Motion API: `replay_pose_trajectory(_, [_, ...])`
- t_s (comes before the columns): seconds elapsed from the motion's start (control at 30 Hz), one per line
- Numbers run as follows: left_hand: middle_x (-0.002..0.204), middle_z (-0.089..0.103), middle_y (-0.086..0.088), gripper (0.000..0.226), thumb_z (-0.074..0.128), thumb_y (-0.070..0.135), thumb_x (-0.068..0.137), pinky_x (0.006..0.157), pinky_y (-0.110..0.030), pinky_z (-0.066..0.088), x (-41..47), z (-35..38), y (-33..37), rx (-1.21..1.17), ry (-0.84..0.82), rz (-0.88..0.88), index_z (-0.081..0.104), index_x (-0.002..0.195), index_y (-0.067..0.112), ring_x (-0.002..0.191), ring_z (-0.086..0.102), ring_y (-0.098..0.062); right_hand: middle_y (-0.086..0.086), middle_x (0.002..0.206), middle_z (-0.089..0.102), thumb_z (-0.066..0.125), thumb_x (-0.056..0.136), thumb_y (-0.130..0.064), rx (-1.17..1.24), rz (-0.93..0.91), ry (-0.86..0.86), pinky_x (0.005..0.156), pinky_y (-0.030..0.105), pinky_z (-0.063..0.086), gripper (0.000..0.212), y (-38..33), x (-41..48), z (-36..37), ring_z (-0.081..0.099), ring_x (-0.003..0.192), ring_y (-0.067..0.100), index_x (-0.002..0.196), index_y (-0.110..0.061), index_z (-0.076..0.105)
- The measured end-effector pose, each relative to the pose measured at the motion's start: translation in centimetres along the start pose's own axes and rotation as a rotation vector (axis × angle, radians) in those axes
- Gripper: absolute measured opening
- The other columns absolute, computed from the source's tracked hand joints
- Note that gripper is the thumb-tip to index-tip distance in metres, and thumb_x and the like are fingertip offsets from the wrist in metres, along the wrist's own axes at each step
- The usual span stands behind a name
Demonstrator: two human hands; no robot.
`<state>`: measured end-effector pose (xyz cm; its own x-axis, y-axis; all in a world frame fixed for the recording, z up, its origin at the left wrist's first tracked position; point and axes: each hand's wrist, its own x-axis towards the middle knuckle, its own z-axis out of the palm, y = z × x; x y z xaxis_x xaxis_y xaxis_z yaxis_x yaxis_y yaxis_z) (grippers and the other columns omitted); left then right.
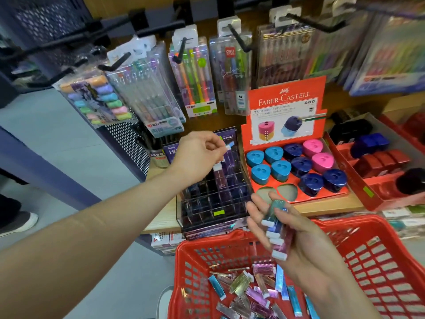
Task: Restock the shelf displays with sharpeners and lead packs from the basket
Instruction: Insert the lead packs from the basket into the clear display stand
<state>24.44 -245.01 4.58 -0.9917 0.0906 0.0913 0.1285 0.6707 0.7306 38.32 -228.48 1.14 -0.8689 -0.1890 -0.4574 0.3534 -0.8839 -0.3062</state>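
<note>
**Desk:** What do the hands show?

**Photographer:** The left hand [197, 155] reaches over the clear divided rack [213, 199] on the wooden shelf [331, 207], fingers pinched narrow around a slim lead pack [226, 149] with a white cap, held above the rack's back rows. The right hand [292, 233] sits palm up over the red basket [379, 261], fingers loosely curled and half open, cradling a stack of lead packs [276, 229] fanned across the palm, a teal one on top.

**Desk:** Where is the rest of the stock?

**Photographer:** More loose lead packs [253, 293], in blue, pink, silver and gold, lie scattered on the basket floor. The basket's far rim sits just below the shelf's front edge, near the rack's base. A few purple packs [220, 178] stand upright in the rack's rear slots; most front slots look dark, and whether they are filled cannot be told.

**Desk:** And the sharpeners?

**Photographer:** A red display box [285, 107] stands just right of the rack, its tray holding blue, navy and pink sharpeners [296, 162]. Two front-left wells [276, 193] are open, right behind the right hand's fingertips.

**Desk:** Room to move?

**Photographer:** Hanging pen packs [195, 77] on black hooks [179, 51] crowd the space above the left hand. A second red tray [358, 180] with dark and red sharpeners closes off the right side. Left of the arm, the floor [57, 139] is open.
</note>
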Motion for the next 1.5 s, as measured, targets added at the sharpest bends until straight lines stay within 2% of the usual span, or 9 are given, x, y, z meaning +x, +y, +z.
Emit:
replay_pose_trajectory(0.23, [0.086,0.067,0.007,0.006,0.069,0.025,0.086,0.082,-0.03,0.054,0.2,1.4,-1.9,0.299,-0.018,0.096,0.071,0.087,0.02,0.08,0.062,-0.009,0.019,0.115,0.07,0.043,0.096,-0.004,0.009,0.02,0.052,0.06,0.03,0.058,0.035,-1.0,-0.5,-0.5,0.071,0.098,0.03,0.129,-0.005,0.054])
replay_pose_trajectory(0.43, [0.1,0.061,-0.002,0.015,0.059,0.024,0.09,0.077,-0.034,0.049,0.7,2.6,-1.9,0.627,-0.021,0.261,0.071,0.096,0.017,0.092,0.059,-0.02,0.015,0.105,0.074,0.061,0.078,-0.013,-0.239,-0.056,0.138,0.036,0.016,0.047,0.044,-0.9,-0.6,-0.3,0.074,0.087,0.024,0.12,-0.003,0.061])
replay_pose_trajectory(0.57, [0.095,0.059,0.0,0.012,0.058,0.02,0.089,0.069,-0.03,0.043,0.7,2.9,-1.2,0.713,-0.026,0.25,0.066,0.097,0.017,0.089,0.057,-0.02,0.017,0.097,0.073,0.069,0.069,-0.017,-0.41,-0.12,0.215,0.031,0.016,0.033,0.032,-0.8,-0.8,0.1,0.075,0.081,0.025,0.1,-0.008,0.064])
replay_pose_trajectory(0.67, [0.083,0.061,0.006,0.005,0.062,0.02,0.087,0.068,-0.028,0.048,0.2,2.5,-0.1,0.432,-0.075,0.111,0.066,0.09,0.02,0.079,0.059,-0.012,0.011,0.087,0.071,0.071,0.067,-0.022,-0.506,-0.16,0.212,0.035,0.017,0.029,0.025,-0.9,-0.8,0.4,0.07,0.072,0.017,0.09,-0.013,0.069])
replay_pose_trajectory(0.8, [0.074,0.066,-0.003,0.02,0.056,0.025,0.095,0.054,-0.022,0.05,-2.9,1.3,2.6,-0.322,-0.538,-0.24,0.071,0.09,0.012,0.058,0.057,-0.01,0.002,0.072,0.062,0.074,0.072,-0.022,-0.638,-0.197,0.223,0.038,0.02,0.031,0.003,-0.8,-0.9,0.7,0.047,0.06,0.011,0.074,-0.023,0.075])
replay_pose_trajectory(1.1, [0.078,0.07,-0.01,0.029,0.076,0.012,0.075,0.069,-0.031,0.057,-6.9,0.6,2.0,-0.478,-0.709,-0.268,0.06,0.099,0.009,0.071,0.068,-0.019,0.001,0.061,0.058,0.075,0.073,-0.021,-0.638,-0.206,0.189,0.037,0.017,0.03,0.013,0.3,-0.1,0.7,0.052,0.049,0.005,0.082,-0.015,0.067])
replay_pose_trajectory(1.23, [0.075,0.07,-0.011,0.018,0.07,0.005,0.082,0.067,-0.027,0.058,-7.3,-0.6,1.2,-0.44,-0.605,-0.237,0.066,0.099,0.007,0.067,0.068,-0.016,0.008,0.071,0.059,0.073,0.074,-0.014,-0.541,-0.154,0.131,0.036,0.016,0.031,0.02,0.9,0.4,0.8,0.051,0.051,0.006,0.091,-0.008,0.065])
replay_pose_trajectory(1.37, [0.067,0.069,-0.005,0.018,0.069,0.001,0.082,0.06,-0.022,0.056,-5.7,-3.5,0.2,-0.334,-0.359,-0.21,0.066,0.099,0.007,0.063,0.067,-0.015,0.017,0.101,0.065,0.058,0.069,0.003,-0.161,-0.021,0.058,0.047,0.019,0.046,0.041,0.9,0.6,1.1,0.058,0.064,0.014,0.107,-0.013,0.057])
replay_pose_trajectory(1.5, [0.067,0.07,-0.004,0.015,0.072,0.005,0.081,0.069,-0.035,0.058,-3.4,-7.2,-1.9,-0.1,-0.155,-0.145,0.065,0.087,0.016,0.068,0.071,-0.02,0.03,0.112,0.067,0.039,0.082,0.014,-0.048,0.002,-0.017,0.054,0.034,0.059,0.049,0.7,0.3,1.2,0.07,0.076,0.029,0.12,-0.012,0.057])
